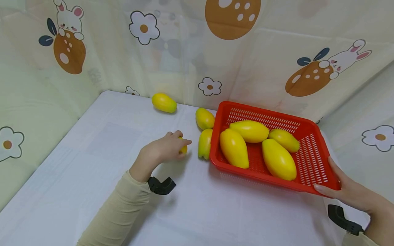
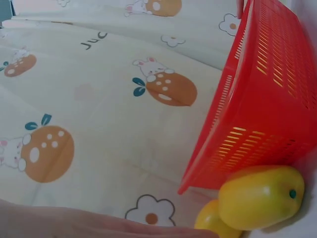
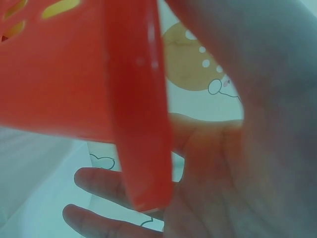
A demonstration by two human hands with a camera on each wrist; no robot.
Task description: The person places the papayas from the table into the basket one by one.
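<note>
A red plastic basket [image 1: 258,172] stands right of centre in the head view, with several yellow mangoes [image 1: 278,160] inside. My right hand [image 1: 351,189] grips its near right corner, the thumb over the rim; the right wrist view shows other fingers [image 3: 101,186] reaching past beneath the rim. Left of the basket, my left hand [image 1: 166,147] holds a small yellow mango [image 1: 183,149], mostly hidden by the fingers. Between that hand and the basket, a greenish-yellow mango [image 1: 204,143] lies against the basket's left side, another mango [image 1: 205,118] just behind it.
One more mango [image 1: 164,103] lies near the back edge of the white-covered table [image 1: 101,143]. Behind the table hangs a cream cloth [image 1: 178,51] printed with rabbits and flowers, which continues along both sides.
</note>
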